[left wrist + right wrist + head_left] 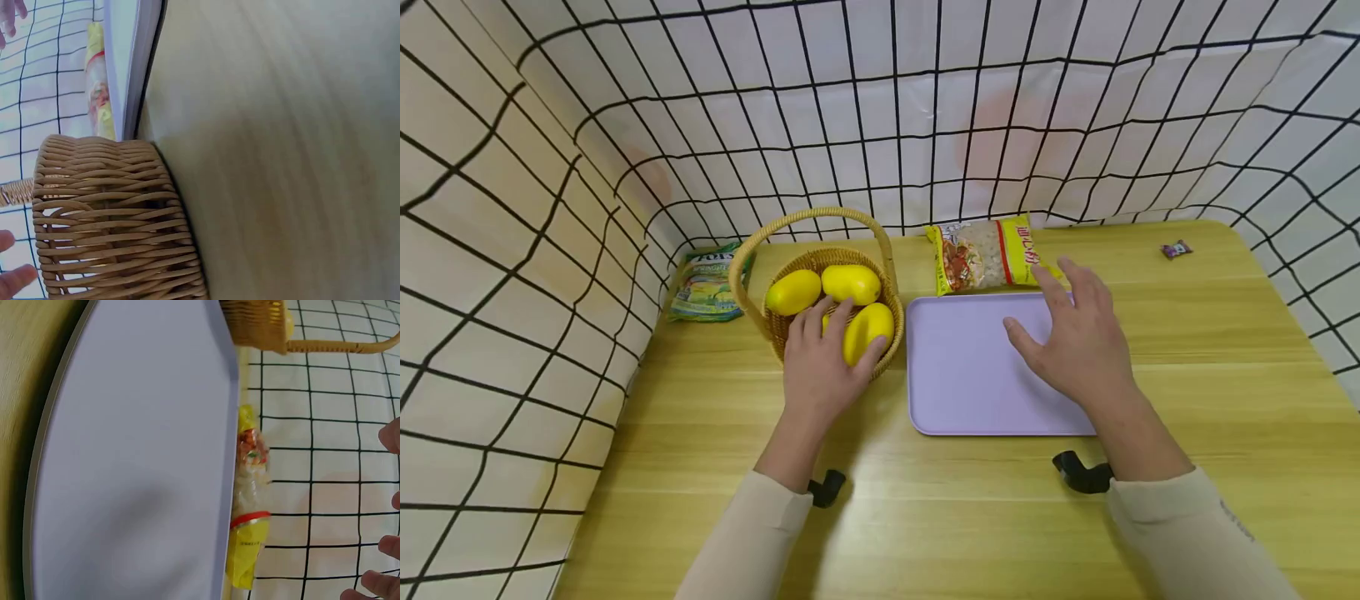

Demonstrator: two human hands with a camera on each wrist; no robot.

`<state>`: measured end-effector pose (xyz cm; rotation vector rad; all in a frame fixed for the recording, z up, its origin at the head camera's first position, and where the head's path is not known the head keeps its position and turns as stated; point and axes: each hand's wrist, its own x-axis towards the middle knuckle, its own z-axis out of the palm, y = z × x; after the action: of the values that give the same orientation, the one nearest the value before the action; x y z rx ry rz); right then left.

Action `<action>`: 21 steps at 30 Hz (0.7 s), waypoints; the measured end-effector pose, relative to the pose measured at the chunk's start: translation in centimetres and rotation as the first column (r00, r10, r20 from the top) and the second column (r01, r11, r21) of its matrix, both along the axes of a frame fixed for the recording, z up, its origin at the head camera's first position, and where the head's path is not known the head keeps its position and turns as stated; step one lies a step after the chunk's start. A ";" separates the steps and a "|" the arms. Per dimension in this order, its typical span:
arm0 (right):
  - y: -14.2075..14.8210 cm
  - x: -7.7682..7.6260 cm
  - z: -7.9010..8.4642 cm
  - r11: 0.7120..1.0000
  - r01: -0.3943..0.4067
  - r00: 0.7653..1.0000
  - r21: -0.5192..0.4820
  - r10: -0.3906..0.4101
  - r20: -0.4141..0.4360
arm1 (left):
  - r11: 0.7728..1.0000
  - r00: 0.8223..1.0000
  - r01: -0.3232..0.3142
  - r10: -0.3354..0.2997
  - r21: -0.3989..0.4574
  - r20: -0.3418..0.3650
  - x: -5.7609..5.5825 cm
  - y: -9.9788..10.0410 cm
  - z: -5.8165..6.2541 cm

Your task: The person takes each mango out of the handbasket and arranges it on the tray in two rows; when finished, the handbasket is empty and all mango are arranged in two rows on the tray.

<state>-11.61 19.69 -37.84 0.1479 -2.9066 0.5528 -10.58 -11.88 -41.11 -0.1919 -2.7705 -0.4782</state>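
My left hand is over the near side of a wicker basket with a tall arched handle, its fingers spread above the yellow fruits inside. Several smooth, oblong yellow fruits lie in the basket, one of them partly hidden behind the fingers. In the left wrist view, the woven wall of the basket stands close, with fingertips at its rim side. Above the right part of a lilac tray, my right hand hovers with fingers spread and holds nothing. No fruit lies on the tray.
Behind the tray lies a yellow and clear food packet. A green packet is left of the basket. Far right on the wooden table sits a small purple wrapped candy. White gridded sheets enclose the back and sides.
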 end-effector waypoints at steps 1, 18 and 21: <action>-0.1 0.1 0.0 1.000 -0.005 1.000 -0.018 0.005 -0.022 | 1.000 0.999 0.005 -0.004 0.025 -0.044 0.2 -0.1 -0.2; -2.3 1.7 -0.6 0.958 -0.166 0.973 -0.234 0.121 -0.196 | 0.860 0.916 0.007 0.199 0.511 -0.347 2.1 -2.4 -2.7; -2.9 1.8 -0.9 0.948 -0.203 0.967 -0.245 0.155 -0.201 | 0.774 0.921 -0.034 0.270 0.633 -0.280 2.1 -2.7 -3.2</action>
<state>-9.77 16.76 -38.73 0.4068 -2.6298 0.9011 -8.45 -14.59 -44.35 0.1033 -2.1109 -1.1502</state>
